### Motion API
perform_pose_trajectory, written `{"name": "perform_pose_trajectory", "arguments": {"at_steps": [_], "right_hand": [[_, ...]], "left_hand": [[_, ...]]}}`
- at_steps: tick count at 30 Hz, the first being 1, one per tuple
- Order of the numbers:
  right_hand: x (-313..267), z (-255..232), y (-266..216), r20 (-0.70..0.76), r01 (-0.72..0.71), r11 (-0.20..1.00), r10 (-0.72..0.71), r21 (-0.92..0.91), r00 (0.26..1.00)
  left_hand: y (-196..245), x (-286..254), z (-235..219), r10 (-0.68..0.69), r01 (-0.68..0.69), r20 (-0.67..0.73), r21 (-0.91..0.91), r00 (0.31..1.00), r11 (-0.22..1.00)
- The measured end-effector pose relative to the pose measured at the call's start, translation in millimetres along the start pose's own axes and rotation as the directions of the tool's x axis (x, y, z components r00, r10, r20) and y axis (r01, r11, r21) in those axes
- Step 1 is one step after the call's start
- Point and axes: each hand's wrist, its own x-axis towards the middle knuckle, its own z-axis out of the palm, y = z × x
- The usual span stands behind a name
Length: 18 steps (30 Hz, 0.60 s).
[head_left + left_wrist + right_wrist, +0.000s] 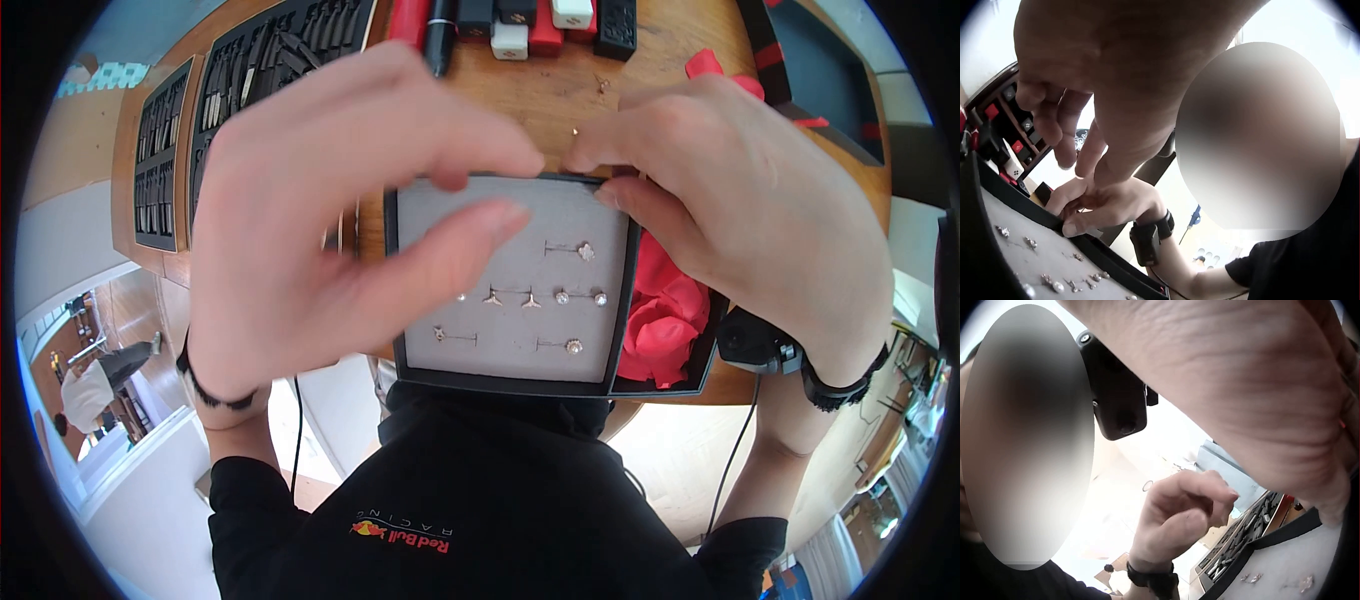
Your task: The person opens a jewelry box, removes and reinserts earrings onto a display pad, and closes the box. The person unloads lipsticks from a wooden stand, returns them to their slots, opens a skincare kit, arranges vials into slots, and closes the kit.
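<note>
A black-rimmed jewelry box sits in front of me, its grey pad set with several small stud earrings. Among them are a flower-shaped stud and a pair of whale-tail studs. Above the box's left side hovers my left hand, its fingers loosely bent, thumb and index finger apart, nothing seen between them. My right hand grips the box's far right corner, thumb over the inner edge and fingers outside. Crumpled red petals fill the side compartment. In the left wrist view, the right thumb presses at the rim.
Trays of dark, slender pieces stand at the left. Small black, red and white boxes and a black marker lie at the back. A shallow black box with red ribbon is at the back right. Tiny metallic pieces lie beyond the box.
</note>
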Motion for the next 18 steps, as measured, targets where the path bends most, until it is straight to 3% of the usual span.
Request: {"name": "perform_pose_trajectory", "arguments": {"at_steps": [1, 2, 3, 4, 5, 6, 8, 9, 10, 13, 14, 16, 18], "right_hand": [[1, -5, -1, 0.072, -0.038, 0.999, 0.037, 0.016, 0.997], [4, -9, -3, 0.146, -0.077, 0.997, 0.073, 0.025, 0.987], [10, -15, -4, 0.157, -0.065, 0.998, 0.063, 0.006, 0.986], [16, -23, -5, 0.244, -0.128, 0.992, 0.123, 0.006, 0.962], [22, -29, -6, 0.329, -0.195, 0.981, 0.185, -0.003, 0.926], [25, -31, -2, 0.340, -0.190, 0.981, 0.187, -0.025, 0.921], [26, -30, 12, 0.216, -0.169, 0.986, 0.162, 0.013, 0.963], [29, -31, 16, 0.227, -0.164, 0.986, 0.161, -0.004, 0.960], [27, -32, 19, 0.217, -0.187, 0.982, 0.188, -0.024, 0.958], [31, -27, 17, 0.203, -0.231, 0.972, 0.234, -0.039, 0.951], [34, -26, 14, 0.188, -0.249, 0.968, 0.250, -0.027, 0.950], [39, -28, 6, 0.238, -0.268, 0.961, 0.277, -0.069, 0.931], [40, -23, 1, 0.267, -0.343, 0.935, 0.354, -0.090, 0.896]], "left_hand": [[-5, 4, 3, -0.064, 0.059, -0.032, -0.129, 0.997, 0.990], [-11, 6, 7, -0.064, 0.056, -0.056, -0.132, 0.996, 0.990], [-19, 6, 14, -0.162, 0.098, -0.091, -0.485, 0.983, 0.869], [-30, 6, 23, -0.255, 0.095, -0.088, -0.774, 0.963, 0.625], [-44, 12, 33, -0.101, -0.071, -0.327, -0.475, 0.940, 0.877], [-48, 11, 36, -0.102, -0.085, -0.346, -0.484, 0.933, 0.871], [-42, 14, 37, -0.304, -0.060, -0.249, -0.854, 0.920, 0.517], [-34, 21, 27, -0.366, 0.074, -0.147, -0.847, 0.919, 0.527], [-36, 21, 29, -0.360, 0.056, -0.162, -0.849, 0.919, 0.526], [-44, 17, 34, -0.399, 0.067, -0.060, -0.952, 0.915, 0.299], [-43, 16, 34, -0.399, 0.058, -0.065, -0.956, 0.914, 0.289], [-41, 14, 35, -0.475, 0.167, 0.016, -0.947, 0.880, 0.276], [-40, 12, 39, -0.470, 0.146, 0.007, -0.955, 0.882, 0.258]]}}
